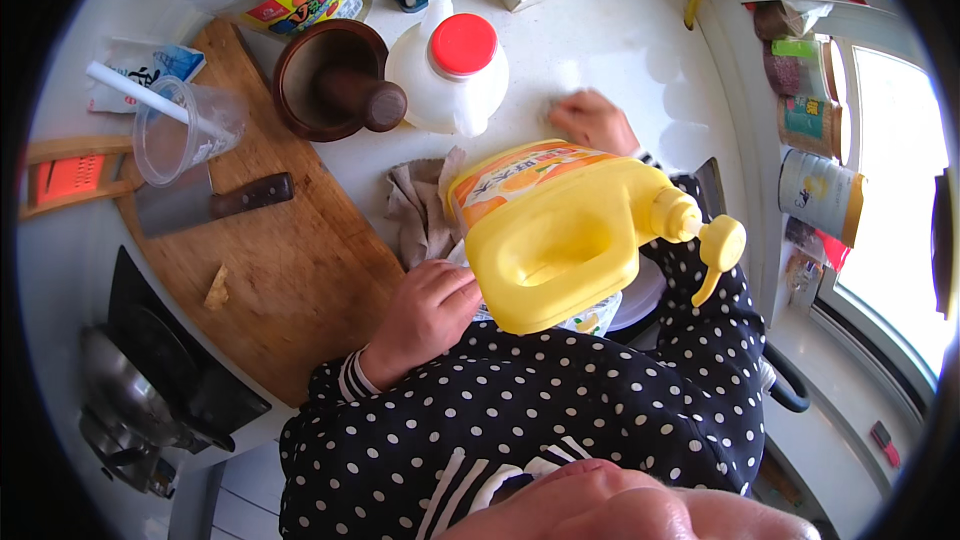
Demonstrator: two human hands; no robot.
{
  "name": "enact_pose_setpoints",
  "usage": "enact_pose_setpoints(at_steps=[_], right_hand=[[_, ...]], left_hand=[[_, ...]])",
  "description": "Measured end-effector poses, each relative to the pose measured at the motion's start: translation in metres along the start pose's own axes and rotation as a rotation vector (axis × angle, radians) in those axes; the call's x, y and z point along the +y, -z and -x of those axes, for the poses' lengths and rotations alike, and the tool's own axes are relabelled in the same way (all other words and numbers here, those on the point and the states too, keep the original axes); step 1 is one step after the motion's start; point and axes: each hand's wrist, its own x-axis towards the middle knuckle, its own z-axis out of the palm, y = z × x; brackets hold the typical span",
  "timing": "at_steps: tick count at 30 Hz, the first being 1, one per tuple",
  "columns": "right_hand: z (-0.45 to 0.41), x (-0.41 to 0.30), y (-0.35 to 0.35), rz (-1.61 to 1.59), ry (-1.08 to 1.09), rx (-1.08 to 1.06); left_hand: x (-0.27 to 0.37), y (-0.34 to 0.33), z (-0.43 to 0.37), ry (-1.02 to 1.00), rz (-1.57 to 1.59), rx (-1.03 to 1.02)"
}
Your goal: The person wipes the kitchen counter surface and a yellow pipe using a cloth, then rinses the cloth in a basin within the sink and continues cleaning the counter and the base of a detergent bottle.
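Note:
A large yellow plastic pump jug (555, 247) with an orange-pictured label stands before me and hides part of what lies behind it. My left hand (431, 315) is at the jug's left side, beside a crumpled grey-beige cloth (424, 206). Its fingertips are hidden, so I cannot tell what it grips. Beyond the jug, my right hand (596, 122) reaches down to the white counter (622, 45) with curled, blurred fingers. Whether something small is under them is unclear. To its left stands a whitish translucent jug (442, 82) with a red cap.
On the wooden cutting board (300, 300) are a cleaver (180, 199), a clear plastic cup (180, 135) with a white stick, and a brown scrap (217, 289). A wooden mortar with pestle (330, 82) stands near. Metal pots (127, 390) sit at left; several containers (814, 120) line the windowsill.

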Motion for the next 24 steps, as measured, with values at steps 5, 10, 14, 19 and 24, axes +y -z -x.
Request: enact_pose_setpoints(at_steps=[5, 10, 14, 19, 24], right_hand=[[0.004, 0.004, 0.003, 0.060, -0.127, 0.021], [0.001, 0.008, -0.014, 0.014, -0.156, 0.290], [0.112, 0.002, -0.017, -0.853, -0.636, 0.473], [0.200, -0.056, 0.021, -1.311, -0.845, 0.565], [0.245, -0.146, 0.022, -1.596, -0.538, 0.771]], left_hand=[[0.007, 0.004, 0.002, 0.022, -0.084, 0.067], [0.013, -0.009, 0.008, -0.083, -0.106, 0.028], [0.029, -0.021, 0.020, -0.152, -0.087, 0.007], [0.080, -0.039, 0.030, -0.200, -0.067, 0.009], [0.106, -0.106, 0.022, -0.155, 0.132, 0.004]])
